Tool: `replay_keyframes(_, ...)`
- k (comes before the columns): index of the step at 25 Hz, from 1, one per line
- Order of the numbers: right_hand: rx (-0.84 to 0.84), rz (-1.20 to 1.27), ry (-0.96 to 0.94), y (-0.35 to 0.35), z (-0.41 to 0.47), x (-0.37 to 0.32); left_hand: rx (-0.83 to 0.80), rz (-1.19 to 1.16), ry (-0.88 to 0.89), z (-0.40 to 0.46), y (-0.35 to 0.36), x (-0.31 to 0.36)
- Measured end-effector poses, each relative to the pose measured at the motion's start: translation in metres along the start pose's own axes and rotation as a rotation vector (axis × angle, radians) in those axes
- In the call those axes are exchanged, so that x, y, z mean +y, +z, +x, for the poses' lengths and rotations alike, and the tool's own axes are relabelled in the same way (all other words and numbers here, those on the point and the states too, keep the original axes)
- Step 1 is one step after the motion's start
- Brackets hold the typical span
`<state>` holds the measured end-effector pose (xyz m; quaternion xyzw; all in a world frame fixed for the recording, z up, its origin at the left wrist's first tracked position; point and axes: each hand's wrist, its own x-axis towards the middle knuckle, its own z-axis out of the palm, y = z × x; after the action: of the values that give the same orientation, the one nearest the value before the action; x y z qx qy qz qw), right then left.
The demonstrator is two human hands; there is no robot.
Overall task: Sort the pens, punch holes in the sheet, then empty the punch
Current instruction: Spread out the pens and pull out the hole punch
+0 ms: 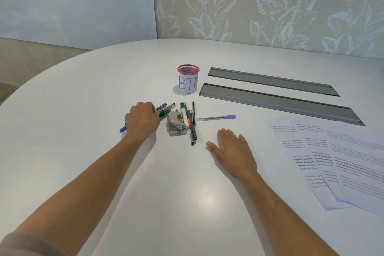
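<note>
Left of frame centre, the left hand (142, 118) curled over slanting pens (164, 110) (grip hidden); the flat, spread right hand (230, 147) lay nearer the purple-capped pen (216, 118), crosswise above its fingertips.

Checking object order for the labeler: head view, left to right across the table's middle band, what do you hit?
Left hand closed over a bunch of pens → grey hole punch → second pen group → lone purple-capped pen → right hand flat on the table → printed sheets.
</note>
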<state>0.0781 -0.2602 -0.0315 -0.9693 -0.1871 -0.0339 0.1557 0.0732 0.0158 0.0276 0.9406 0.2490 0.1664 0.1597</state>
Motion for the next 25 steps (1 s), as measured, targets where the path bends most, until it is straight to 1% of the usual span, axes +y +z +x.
replay_keyframes(2, -0.004, 0.004, 0.002, 0.0, 0.0, 0.0, -0.027, -0.167, -0.044, 0.0, 0.002, 0.007)
replay_keyframes(5, -0.004, 0.005, 0.003, 0.0, 0.0, 0.0, -0.114, -0.433, -0.106, -0.002, 0.006, 0.017)
replay_keyframes(9, -0.006, 0.003, 0.005, 0.0, -0.001, -0.001, -0.237, -0.708, -0.219, -0.008, 0.013, 0.021)
replay_keyframes(12, -0.005, 0.004, 0.005, 0.0, -0.001, -0.001, -0.267, -0.898, -0.299, -0.01, 0.018, 0.023)
replay_keyframes(19, 0.013, 0.024, 0.019, 0.001, -0.002, -0.002, -0.202, -1.076, -0.327, -0.008, 0.015, 0.018)
replay_keyframes(25, 0.017, 0.043, 0.019, 0.0, -0.002, -0.004, -0.151, -1.104, -0.306, -0.011, -0.001, 0.015)
